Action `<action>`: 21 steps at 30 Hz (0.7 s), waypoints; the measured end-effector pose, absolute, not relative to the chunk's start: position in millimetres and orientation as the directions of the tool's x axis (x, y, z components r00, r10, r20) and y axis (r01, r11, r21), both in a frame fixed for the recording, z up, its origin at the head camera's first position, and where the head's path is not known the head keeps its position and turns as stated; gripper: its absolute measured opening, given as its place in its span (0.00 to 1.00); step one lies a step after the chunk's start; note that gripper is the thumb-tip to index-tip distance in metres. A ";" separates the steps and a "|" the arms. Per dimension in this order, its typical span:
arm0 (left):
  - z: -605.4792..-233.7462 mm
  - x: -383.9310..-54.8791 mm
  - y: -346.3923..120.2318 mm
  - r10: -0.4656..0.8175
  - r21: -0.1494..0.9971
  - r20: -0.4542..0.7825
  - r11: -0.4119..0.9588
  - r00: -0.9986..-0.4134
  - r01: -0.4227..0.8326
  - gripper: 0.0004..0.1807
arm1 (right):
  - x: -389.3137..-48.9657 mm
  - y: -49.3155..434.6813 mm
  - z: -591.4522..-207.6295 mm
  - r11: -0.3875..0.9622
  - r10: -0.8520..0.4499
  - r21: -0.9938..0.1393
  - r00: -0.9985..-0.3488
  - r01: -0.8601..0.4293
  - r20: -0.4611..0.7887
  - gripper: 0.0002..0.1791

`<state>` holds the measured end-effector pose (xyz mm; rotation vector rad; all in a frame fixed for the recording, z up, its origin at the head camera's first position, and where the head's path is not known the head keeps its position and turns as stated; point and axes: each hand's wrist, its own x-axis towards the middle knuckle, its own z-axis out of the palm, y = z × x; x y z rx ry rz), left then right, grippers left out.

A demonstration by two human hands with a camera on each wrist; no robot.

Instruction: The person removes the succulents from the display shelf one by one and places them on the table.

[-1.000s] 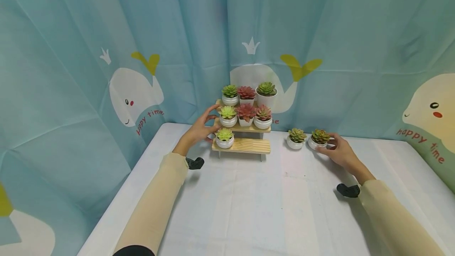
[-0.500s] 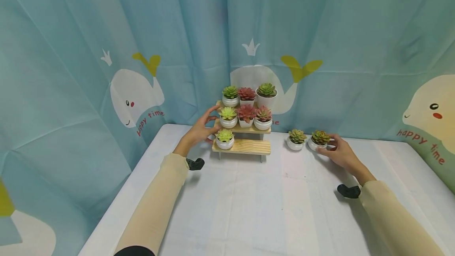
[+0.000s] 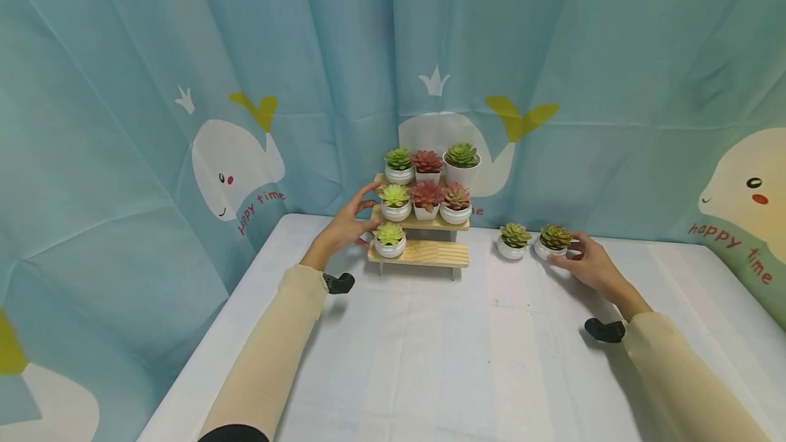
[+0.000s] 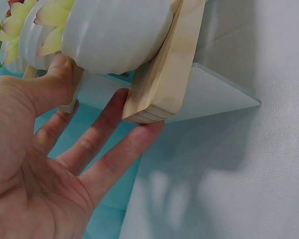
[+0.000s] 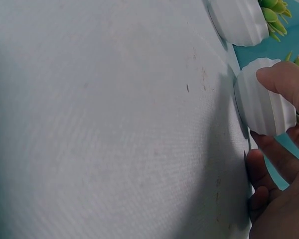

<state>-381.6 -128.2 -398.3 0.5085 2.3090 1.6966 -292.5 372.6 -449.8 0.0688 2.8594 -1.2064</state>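
Observation:
My left hand [image 3: 345,226] is at the left side of a three-tier wooden plant stand [image 3: 439,252]. In the left wrist view, its thumb and a finger pinch the end of one shelf [image 4: 74,89], while other fingertips touch the end of the lowest shelf [image 4: 162,94]. One light-green potted succulent [image 3: 389,240] stands on that lowest shelf, at its left end. My right hand [image 3: 589,264] grips a potted succulent [image 3: 554,240] with brownish-green leaves in a ribbed white pot, thumb on one side and fingers on the other. Just left of it stands a similar succulent [image 3: 513,241].
The middle shelf bears a lime-green succulent [image 3: 395,202] and two red ones, and the top shelf a green one [image 3: 399,165], a red one [image 3: 427,164] and one in a taller pot [image 3: 462,165]. A blue whale-print curtain [image 3: 344,53] hangs behind the white-covered table [image 3: 442,360].
Both hands keep their places at the stand and the succulent. Only a slight shift of the whole head view shows.

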 end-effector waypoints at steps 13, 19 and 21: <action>-398.3 -380.2 -129.1 0.399 0.952 0.005 0.279 -0.917 0.127 0.43 | -292.5 371.6 -449.6 0.696 0.025 -0.716 -0.998 0.056 -0.055 0.53; -398.3 -380.0 -128.1 0.400 0.950 0.009 0.282 -0.917 0.132 0.43 | -293.6 373.5 -449.4 0.694 0.017 -0.719 -0.999 0.049 -0.052 0.53; -397.9 -379.6 -127.1 0.399 0.950 0.014 0.281 -0.917 0.137 0.43 | -293.8 374.5 -449.7 0.695 0.017 -0.717 -0.998 0.049 -0.052 0.53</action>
